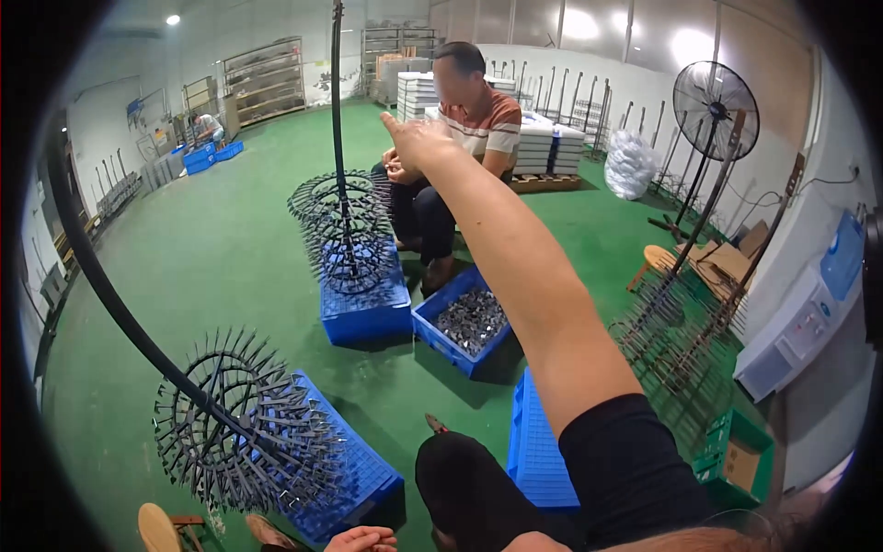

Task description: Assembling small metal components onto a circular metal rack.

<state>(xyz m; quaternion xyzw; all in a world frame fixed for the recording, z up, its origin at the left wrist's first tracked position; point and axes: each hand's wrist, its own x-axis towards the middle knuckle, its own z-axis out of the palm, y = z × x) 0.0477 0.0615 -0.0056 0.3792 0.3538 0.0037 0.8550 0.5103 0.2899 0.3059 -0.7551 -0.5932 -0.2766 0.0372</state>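
My right arm reaches forward across the view. Its hand (pixel 418 143) is raised in front of the seated co-worker, a finger stretched out, with nothing seen in it; part of the hand is blurred. At the lower edge my left hand (pixel 363 540) has its fingers drawn together, and what they hold, if anything, is hidden. Left of it a round black rack (pixel 216 405), ringed with many small dark pieces hung on prongs, leans on a blue crate (pixel 354 469). A second loaded rack (pixel 345 225) stands on another blue crate (pixel 368 317).
A co-worker (pixel 478 120) sits ahead, hands together. Near them a blue bin (pixel 467 354) holds many small dark parts. Another blue crate (pixel 533 451) is beside my knee. At right stand bare racks (pixel 671 317), a fan (pixel 716 110), a stool (pixel 659 258) and a green crate (pixel 740 455).
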